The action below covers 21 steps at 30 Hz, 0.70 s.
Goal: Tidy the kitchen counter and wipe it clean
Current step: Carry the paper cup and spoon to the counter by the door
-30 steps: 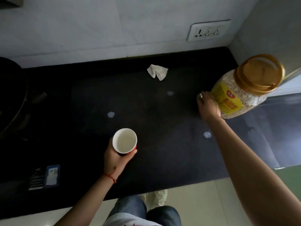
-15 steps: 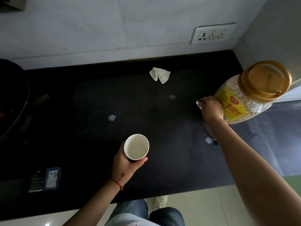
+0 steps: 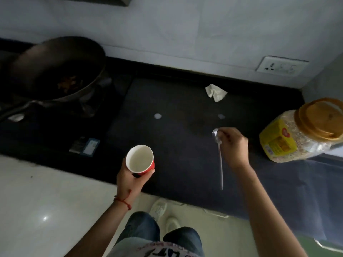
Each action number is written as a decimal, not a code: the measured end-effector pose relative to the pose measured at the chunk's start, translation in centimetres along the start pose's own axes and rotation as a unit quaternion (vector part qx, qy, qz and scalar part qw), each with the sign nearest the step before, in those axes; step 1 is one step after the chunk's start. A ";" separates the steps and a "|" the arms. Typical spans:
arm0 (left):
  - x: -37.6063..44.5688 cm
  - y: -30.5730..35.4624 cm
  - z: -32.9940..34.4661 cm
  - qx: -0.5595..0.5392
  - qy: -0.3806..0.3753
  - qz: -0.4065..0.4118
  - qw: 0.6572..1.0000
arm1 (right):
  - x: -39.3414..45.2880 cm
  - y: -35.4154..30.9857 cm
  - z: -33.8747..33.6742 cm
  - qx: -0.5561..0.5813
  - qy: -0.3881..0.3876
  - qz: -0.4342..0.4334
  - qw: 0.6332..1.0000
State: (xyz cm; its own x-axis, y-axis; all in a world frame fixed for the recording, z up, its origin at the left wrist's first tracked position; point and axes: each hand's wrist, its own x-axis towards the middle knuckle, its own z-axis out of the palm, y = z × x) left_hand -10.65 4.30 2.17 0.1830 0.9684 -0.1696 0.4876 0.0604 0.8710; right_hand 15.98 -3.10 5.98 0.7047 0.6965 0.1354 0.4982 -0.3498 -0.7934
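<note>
In our right hand (image 3: 234,145) we hold a spoon (image 3: 220,158) of shiny metal, thin and smooth. In our left hand (image 3: 132,179) the cup (image 3: 140,159) looks like paper, red outside, matt white inside. Under both grips the counter (image 3: 185,145) is dark, matt stone with pale wet spots (image 3: 158,116). Beyond the spoon lies a crumpled white paper tissue (image 3: 216,92). Right of the spoon stands a clear plastic jar (image 3: 289,138) with a glossy amber lid (image 3: 322,118). Far left of the cup, the pan (image 3: 57,67) is dull black metal.

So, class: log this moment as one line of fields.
left hand: holds cup | right hand: holds spoon | counter: spots, tissue, jar
</note>
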 end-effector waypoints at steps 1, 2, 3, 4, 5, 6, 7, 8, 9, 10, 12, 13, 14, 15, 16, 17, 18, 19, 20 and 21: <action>-1.1 -0.5 -1.0 -0.007 0.024 -0.016 1.000 | -1.2 -0.8 1.0 0.019 -0.025 0.006 0.999; -2.2 -1.0 -2.0 -0.015 0.047 -0.031 0.998 | -2.4 -1.6 2.0 0.031 -0.048 0.005 0.998; -3.3 -1.7 -3.2 -0.022 0.069 -0.045 0.996 | -3.7 -2.5 3.2 0.040 -0.072 -0.001 0.997; -4.4 -2.4 -4.4 -0.027 0.090 -0.056 0.994 | -4.9 -3.3 4.4 0.050 -0.100 -0.009 0.994; -5.6 -3.2 -5.7 -0.032 0.112 -0.067 0.991 | -6.1 -4.2 5.6 0.059 -0.129 -0.019 0.990; -6.7 -4.0 -7.1 -0.038 0.137 -0.077 0.987 | -7.2 -5.1 6.9 0.066 -0.160 -0.030 0.984; -7.8 -4.9 -8.6 -0.043 0.164 -0.090 0.981 | -8.2 -6.0 8.2 0.071 -0.192 -0.039 0.978; -9.0 -5.9 -10.0 -0.050 0.190 -0.105 0.975 | -9.3 -6.8 9.5 0.075 -0.223 -0.043 0.971; -10.2 -7.0 -11.4 -0.058 0.215 -0.122 0.967 | -10.3 -7.5 10.9 0.076 -0.252 -0.045 0.964; -11.4 -8.2 -12.8 -0.066 0.239 -0.142 0.958 | -11.4 -8.3 12.2 0.075 -0.280 -0.048 0.956; -14.1 -10.8 -15.3 -0.083 0.285 -0.181 0.938 | -13.6 -9.5 14.9 0.080 -0.328 -0.058 0.940; -15.4 -12.1 -16.5 -0.094 0.306 -0.201 0.926 | -14.7 -10.0 16.2 0.082 -0.351 -0.065 0.931; -16.8 -13.3 -17.6 -0.109 0.324 -0.221 0.913 | -15.9 -10.7 17.5 0.080 -0.375 -0.073 0.921; -18.2 -14.6 -18.7 -0.127 0.344 -0.243 0.898 | -17.0 -11.3 18.8 0.072 -0.400 -0.083 0.910; -19.5 -15.9 -19.8 -0.144 0.362 -0.262 0.883 | -18.2 -12.1 20.2 0.062 -0.424 -0.095 0.898; -20.8 -17.2 -20.9 -0.158 0.379 -0.279 0.868 | -19.5 -12.8 21.6 0.051 -0.443 -0.108 0.889; -22.0 -18.6 -22.0 -0.171 0.392 -0.295 0.854 | -20.7 -13.5 23.1 0.042 -0.456 -0.119 0.881; -23.0 -19.9 -23.2 -0.182 0.402 -0.306 0.843 | -21.9 -14.3 24.6 0.035 -0.462 -0.132 0.876; -24.0 -21.1 -24.5 -0.188 0.411 -0.315 0.835 | -23.1 -14.9 26.2 0.028 -0.465 -0.145 0.873; -25.0 -22.4 -25.7 -0.191 0.421 -0.323 0.826 | -24.3 -15.5 27.8 0.019 -0.468 -0.159 0.869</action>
State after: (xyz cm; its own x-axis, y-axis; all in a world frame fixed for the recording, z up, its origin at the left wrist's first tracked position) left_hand -48.11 -15.05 -1.20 -0.7468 0.5201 -0.4145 -0.0820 0.5465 0.8334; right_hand -22.97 2.84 -1.50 -0.1942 0.9648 -0.1772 0.5635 -0.0381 -0.8252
